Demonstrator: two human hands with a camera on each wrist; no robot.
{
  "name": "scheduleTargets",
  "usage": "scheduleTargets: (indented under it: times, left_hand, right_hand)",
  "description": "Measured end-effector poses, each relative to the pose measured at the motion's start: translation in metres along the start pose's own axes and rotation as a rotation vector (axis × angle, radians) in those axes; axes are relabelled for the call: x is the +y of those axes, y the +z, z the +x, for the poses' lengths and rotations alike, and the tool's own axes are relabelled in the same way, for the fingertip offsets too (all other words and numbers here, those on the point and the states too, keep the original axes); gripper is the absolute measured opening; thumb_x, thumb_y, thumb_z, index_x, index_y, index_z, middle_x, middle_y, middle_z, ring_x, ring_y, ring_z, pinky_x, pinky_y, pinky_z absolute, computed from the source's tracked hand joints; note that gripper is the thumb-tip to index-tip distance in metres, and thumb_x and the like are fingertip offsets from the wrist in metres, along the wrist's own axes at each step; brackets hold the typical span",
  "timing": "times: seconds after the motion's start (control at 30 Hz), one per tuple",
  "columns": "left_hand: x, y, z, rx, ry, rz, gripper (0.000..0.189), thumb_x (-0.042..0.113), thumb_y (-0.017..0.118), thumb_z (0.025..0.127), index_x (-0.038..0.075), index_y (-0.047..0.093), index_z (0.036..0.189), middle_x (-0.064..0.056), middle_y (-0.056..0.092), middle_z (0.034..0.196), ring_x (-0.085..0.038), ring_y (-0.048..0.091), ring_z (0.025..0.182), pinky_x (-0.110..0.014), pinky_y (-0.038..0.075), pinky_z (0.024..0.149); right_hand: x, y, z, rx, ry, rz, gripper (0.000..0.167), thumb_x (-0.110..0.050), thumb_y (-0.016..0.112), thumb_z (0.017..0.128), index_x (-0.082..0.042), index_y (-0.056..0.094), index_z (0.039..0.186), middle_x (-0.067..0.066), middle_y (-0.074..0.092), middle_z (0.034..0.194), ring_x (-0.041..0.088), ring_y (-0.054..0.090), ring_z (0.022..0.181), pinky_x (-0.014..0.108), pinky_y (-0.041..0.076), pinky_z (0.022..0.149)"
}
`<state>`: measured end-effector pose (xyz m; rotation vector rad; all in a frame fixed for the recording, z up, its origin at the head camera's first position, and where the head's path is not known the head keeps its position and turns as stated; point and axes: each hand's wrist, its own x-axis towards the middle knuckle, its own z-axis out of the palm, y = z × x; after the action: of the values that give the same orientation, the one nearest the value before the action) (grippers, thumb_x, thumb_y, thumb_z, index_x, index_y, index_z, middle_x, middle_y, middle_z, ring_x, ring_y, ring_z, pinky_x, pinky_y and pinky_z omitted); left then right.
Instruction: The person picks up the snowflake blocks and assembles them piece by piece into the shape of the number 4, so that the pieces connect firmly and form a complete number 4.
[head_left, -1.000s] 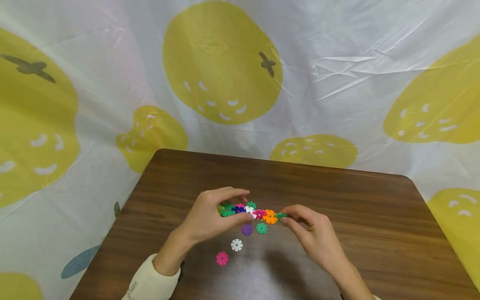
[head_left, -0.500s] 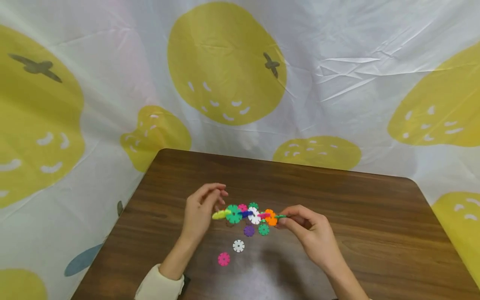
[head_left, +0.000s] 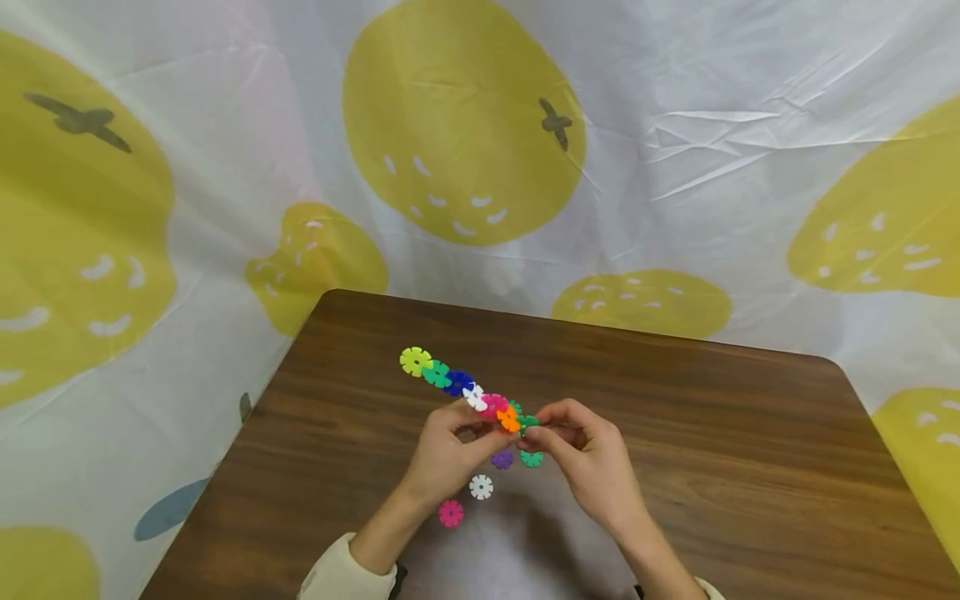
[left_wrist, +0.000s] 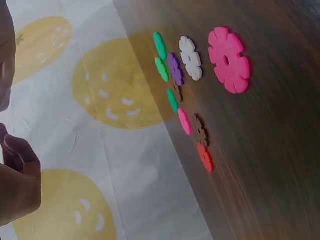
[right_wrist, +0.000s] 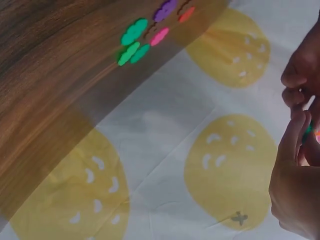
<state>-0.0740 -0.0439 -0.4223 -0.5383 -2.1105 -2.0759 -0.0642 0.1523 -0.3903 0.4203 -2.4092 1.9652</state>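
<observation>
A chain of notched plastic discs [head_left: 459, 383] hangs above the table, slanting up to the far left. From its far end it runs yellow, green, dark blue, white, pink, orange [head_left: 508, 418] and green. My left hand [head_left: 446, 458] pinches the chain near the orange disc, its fingers partly hidden behind the discs. Between thumb and fingers, my right hand [head_left: 594, 471] grips the green end disc [head_left: 529, 425]. Only a sliver of green shows between the fingers in the right wrist view.
Loose discs lie on the brown wooden table [head_left: 735, 450] below: pink [head_left: 451, 513], white [head_left: 482, 487], purple [head_left: 502, 459] and green [head_left: 532, 459]. Brown [left_wrist: 200, 130] and red [left_wrist: 205, 157] ones show in the left wrist view. A fruit-print curtain [head_left: 480, 267] stands behind.
The left hand lets go of the chain's left part, moves off leftward, then takes hold near the orange disc. The chain's yellow end has swung up and away; the right hand has shifted slightly left.
</observation>
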Motion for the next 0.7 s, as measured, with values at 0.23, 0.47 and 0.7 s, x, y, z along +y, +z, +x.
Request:
scheduleTargets:
  times: [0.23,0.47,0.7]
  left_hand:
    - [-0.003,-0.003,0.002,0.074,0.130,0.162,0.011,0.000,0.077,0.086,0.004,0.078,0.096,-0.012,0.070,0.087,-0.007,0.057,0.076,-0.021,0.051,0.063]
    - [-0.009,-0.013,0.008,0.077,0.276,0.396,0.017,-0.002,0.077,0.085,0.010,0.078,0.098,-0.003,0.063,0.078,-0.020,0.054,0.068,-0.018,0.044,0.057]
    - [-0.005,-0.015,0.006,0.049,0.257,0.385,0.019,-0.001,0.076,0.087,0.009,0.077,0.103,-0.004,0.065,0.084,-0.014,0.054,0.070,-0.022,0.048,0.057]
  right_hand:
    - [0.006,-0.003,-0.002,0.024,0.006,-0.239,0.011,-0.022,0.075,0.095,-0.017,0.071,0.105,-0.001,0.077,0.092,0.007,0.074,0.084,0.024,0.060,0.076]
    - [0.030,-0.045,-0.002,0.064,0.037,-0.491,0.023,-0.029,0.069,0.100,-0.017,0.070,0.119,-0.003,0.075,0.103,0.011,0.071,0.094,0.025,0.059,0.083]
    - [0.064,-0.078,0.005,0.014,0.073,-0.601,0.043,-0.026,0.068,0.101,-0.003,0.059,0.137,0.016,0.072,0.115,0.030,0.071,0.105,0.047,0.059,0.092]
